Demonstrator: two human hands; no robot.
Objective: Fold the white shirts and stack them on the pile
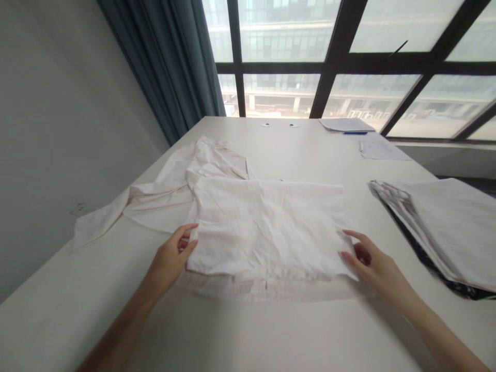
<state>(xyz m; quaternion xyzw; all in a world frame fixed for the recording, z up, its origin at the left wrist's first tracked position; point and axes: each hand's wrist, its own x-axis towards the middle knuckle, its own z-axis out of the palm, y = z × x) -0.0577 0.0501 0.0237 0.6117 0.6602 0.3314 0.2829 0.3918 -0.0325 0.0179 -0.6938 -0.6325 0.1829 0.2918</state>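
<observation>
A white shirt (263, 227) lies on the white table, its body forming a wide, slightly creased panel in front of me. The upper part and a long sleeve spread out to the far left. My left hand (172, 256) grips the panel's left edge, thumb and fingers at the cloth. At the right edge, my right hand (370, 261) holds the fabric between thumb and curled fingers. The near edge of the upper layer looks raised a little, and another strip of the cloth shows beneath it. Some fingertips are hidden by the cloth.
A stack of folded garments (453, 227) sits on the right of the table (248, 330). Papers (344, 125) and a blue pen (355, 133) lie at the far right. Two small white discs rest at the back edge. A blue curtain (174, 67) and windows stand beyond.
</observation>
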